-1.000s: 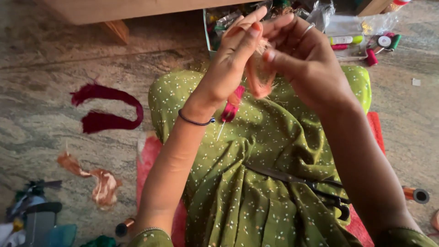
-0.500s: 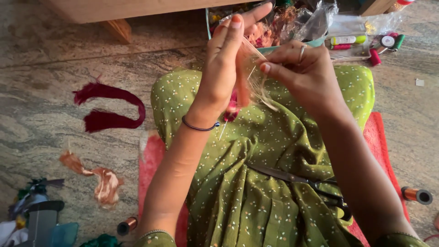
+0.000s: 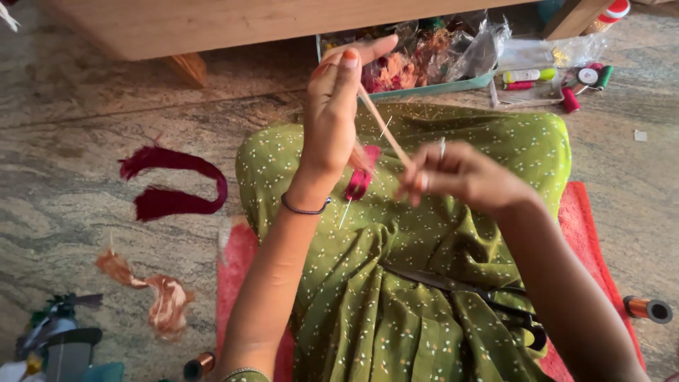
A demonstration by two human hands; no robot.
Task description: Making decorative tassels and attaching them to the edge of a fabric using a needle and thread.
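Lowered and drawn rightward since before, the right hand point(image 3: 460, 177) pinches a peach thread strand point(image 3: 382, 127), stretched taut to the raised left hand point(image 3: 339, 106), whose closed fingers grip it. Maroon tassel point(image 3: 173, 184) lies left; black scissors point(image 3: 488, 297) rest near on the lap.

A maroon thread bundle point(image 3: 173, 184) lies curved on the stone floor point(image 3: 64, 177) (a peach tassel point(image 3: 152, 293) nearby); black scissors point(image 3: 488, 301) rest on the green dress point(image 3: 396, 283).
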